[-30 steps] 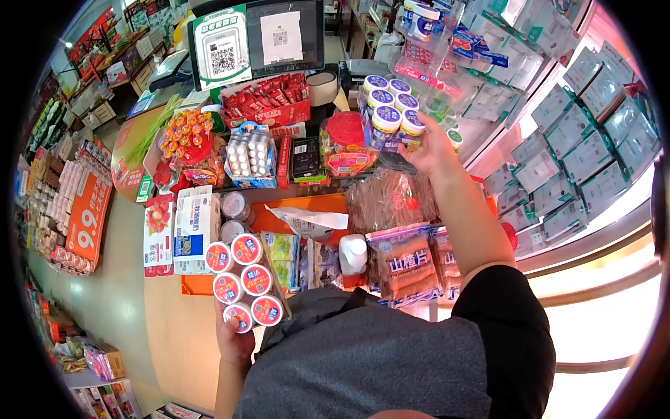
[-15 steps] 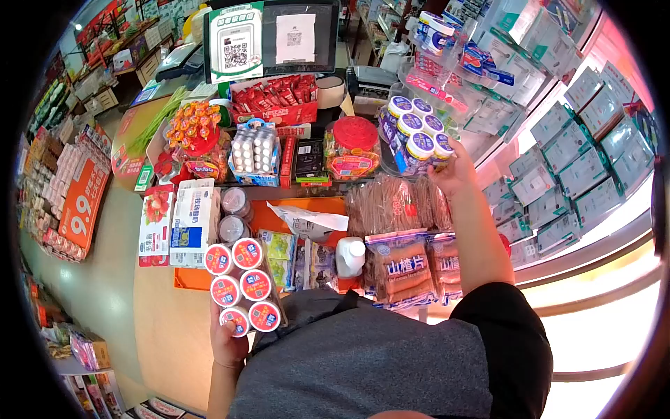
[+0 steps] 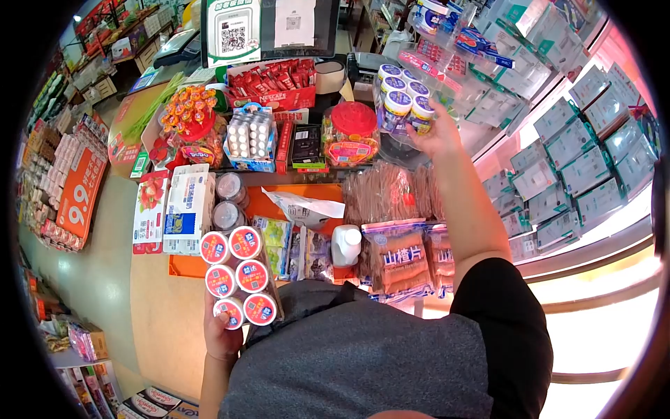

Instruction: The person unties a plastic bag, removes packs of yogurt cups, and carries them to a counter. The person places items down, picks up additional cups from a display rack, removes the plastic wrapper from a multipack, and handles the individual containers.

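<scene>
Bare desk [image 3: 164,314] stretches from the left hand [image 3: 225,336] to the desk's left edge; that hand holds six red-lidded tubs [image 3: 252,276] nearby. The right hand [image 3: 436,134] grips six purple-lidded tubs [image 3: 398,103], farther off, beside one red-topped jar [image 3: 351,129].

The cups [image 3: 242,276] have red lids rimmed in white, marked with blue lettering, while the tubs [image 3: 399,100] have blue-and-white lids. Near the left edge of the tan table [image 3: 164,307], a carton [image 3: 149,209] is red and white; the tray [image 3: 317,190] is orange, the bottle [image 3: 345,246] white, the shirt [image 3: 356,349] dark grey.
</scene>
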### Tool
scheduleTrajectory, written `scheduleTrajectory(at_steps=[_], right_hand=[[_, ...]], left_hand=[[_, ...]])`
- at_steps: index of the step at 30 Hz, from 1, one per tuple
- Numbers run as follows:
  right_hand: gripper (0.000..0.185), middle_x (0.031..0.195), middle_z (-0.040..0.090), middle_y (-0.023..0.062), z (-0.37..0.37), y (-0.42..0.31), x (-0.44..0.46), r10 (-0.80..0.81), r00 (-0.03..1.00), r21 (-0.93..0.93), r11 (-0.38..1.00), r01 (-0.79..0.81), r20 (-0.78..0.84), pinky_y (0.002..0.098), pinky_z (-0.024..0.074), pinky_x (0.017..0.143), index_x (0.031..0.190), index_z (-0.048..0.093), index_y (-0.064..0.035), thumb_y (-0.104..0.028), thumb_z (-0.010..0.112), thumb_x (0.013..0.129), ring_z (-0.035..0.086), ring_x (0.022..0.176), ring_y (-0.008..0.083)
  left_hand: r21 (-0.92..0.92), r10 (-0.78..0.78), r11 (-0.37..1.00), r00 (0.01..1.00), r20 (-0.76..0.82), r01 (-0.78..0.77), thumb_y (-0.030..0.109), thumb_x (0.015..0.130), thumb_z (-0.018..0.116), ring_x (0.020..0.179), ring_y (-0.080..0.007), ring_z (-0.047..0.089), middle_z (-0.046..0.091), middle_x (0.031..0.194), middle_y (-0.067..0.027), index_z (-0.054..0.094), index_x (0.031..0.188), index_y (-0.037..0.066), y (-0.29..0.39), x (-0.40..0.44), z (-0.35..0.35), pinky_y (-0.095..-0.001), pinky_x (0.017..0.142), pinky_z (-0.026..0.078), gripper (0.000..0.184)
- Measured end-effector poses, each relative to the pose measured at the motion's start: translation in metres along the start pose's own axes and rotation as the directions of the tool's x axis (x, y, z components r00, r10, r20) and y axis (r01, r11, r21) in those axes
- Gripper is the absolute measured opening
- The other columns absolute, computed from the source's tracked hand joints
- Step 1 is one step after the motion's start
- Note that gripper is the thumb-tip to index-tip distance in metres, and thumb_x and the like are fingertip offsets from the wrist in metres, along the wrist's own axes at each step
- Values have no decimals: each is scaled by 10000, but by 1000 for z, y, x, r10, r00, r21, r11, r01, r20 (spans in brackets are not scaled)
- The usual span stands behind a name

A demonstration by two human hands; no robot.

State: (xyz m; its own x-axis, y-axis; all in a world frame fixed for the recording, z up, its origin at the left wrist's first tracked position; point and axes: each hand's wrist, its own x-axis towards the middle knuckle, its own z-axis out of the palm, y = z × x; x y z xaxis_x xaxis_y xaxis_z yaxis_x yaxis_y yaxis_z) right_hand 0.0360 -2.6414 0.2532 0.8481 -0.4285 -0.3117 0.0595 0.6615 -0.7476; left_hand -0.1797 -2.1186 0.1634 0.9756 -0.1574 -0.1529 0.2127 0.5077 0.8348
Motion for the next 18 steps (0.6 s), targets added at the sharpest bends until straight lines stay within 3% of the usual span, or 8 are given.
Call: scheduleTrajectory(at_steps=[5, 8, 9, 13, 18], right_hand=[[379, 1267, 598, 57, -10, 1, -4, -9, 999, -42, 999, 7, -49, 513, 462, 942, 1260, 571, -153, -340, 646, 939, 537, 1164, 271], [359, 1258, 600, 56, -10, 11, -26, -99, 984, -30, 995, 96, -149, 511, 457, 935, 1241, 581, -160, -335, 644, 934, 539, 1155, 266], [370, 1226, 613, 53, -21, 12, -26, -96, 989, -34, 995, 92, -111, 478, 459, 903, 1220, 594, -168, -360, 662, 912, 543, 1133, 253], [393, 1163, 641, 30, -32, 6, -24, -121, 969, -97, 990, 102, -216, 377, 453, 764, 1189, 611, -175, -444, 637, 903, 561, 1041, 211], [395, 1158, 631, 47, -38, -3, -4, -118, 982, -78, 991, 108, -146, 400, 466, 771, 1181, 609, -159, -429, 663, 897, 566, 1026, 228]], left_hand=[[-14, 30, 999, 999, -42, -30, 394, 753, 761, 1343, -297, 505, 487, 1454, -156, 282, 1538, 36, -2, -6, -1, -437, 1110, 429, 987], [-47, 19, 999, 998, -53, -21, 381, 757, 750, 1341, -299, 507, 488, 1454, -160, 276, 1540, 36, -7, -11, -12, -437, 1108, 433, 978], [-52, 34, 998, 995, -95, -39, 369, 759, 737, 1340, -301, 508, 489, 1454, -162, 275, 1541, 37, -4, -12, 0, -438, 1104, 439, 967], [-43, 34, 998, 994, -106, -39, 365, 762, 733, 1339, -301, 511, 484, 1461, -162, 271, 1543, 38, -5, -14, -5, -439, 1100, 444, 964], [-31, 48, 998, 997, -66, -50, 379, 766, 741, 1344, -302, 507, 478, 1470, -161, 267, 1546, 38, -4, -11, -3, -437, 1102, 441, 974]])
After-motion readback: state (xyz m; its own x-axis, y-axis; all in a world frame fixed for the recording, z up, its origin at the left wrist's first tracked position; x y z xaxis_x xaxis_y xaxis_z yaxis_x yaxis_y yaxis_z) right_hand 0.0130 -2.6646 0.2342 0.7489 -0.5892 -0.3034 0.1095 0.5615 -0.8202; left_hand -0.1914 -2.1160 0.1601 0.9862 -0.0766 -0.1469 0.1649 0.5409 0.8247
